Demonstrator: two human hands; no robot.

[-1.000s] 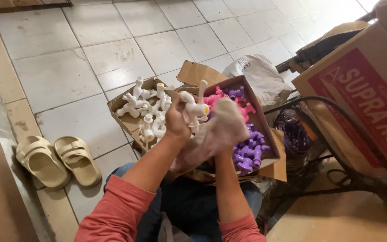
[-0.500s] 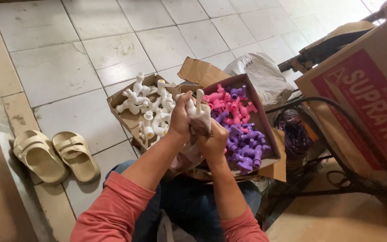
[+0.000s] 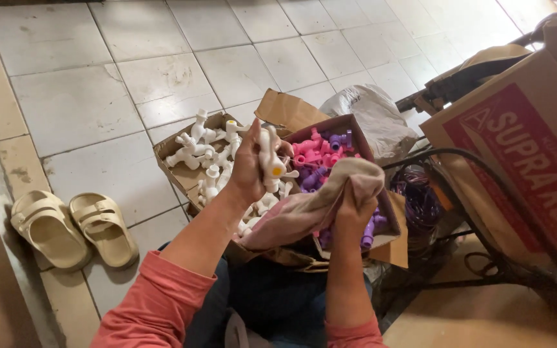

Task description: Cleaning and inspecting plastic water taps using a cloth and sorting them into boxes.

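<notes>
My left hand (image 3: pixel 247 169) holds up a white plastic tap (image 3: pixel 270 158) with a yellow end, above an open cardboard box (image 3: pixel 174 173) filled with several white taps (image 3: pixel 202 138). My right hand (image 3: pixel 354 207) grips a pale pink cloth (image 3: pixel 311 206) just right of the tap; the cloth hangs down over my lap. Behind the cloth sits a second open cardboard box (image 3: pixel 348 124) of pink and purple taps (image 3: pixel 320 154).
A pair of beige sandals (image 3: pixel 72 227) lies on the tiled floor (image 3: pixel 98 84) at left. A large cardboard carton (image 3: pixel 523 148) with a red label stands at right on a dark metal frame (image 3: pixel 478 258). A grey plastic bag (image 3: pixel 372 109) lies behind the boxes.
My right hand has come off the tap and dropped to the right with the cloth. The left hand has lifted the tap a little higher.
</notes>
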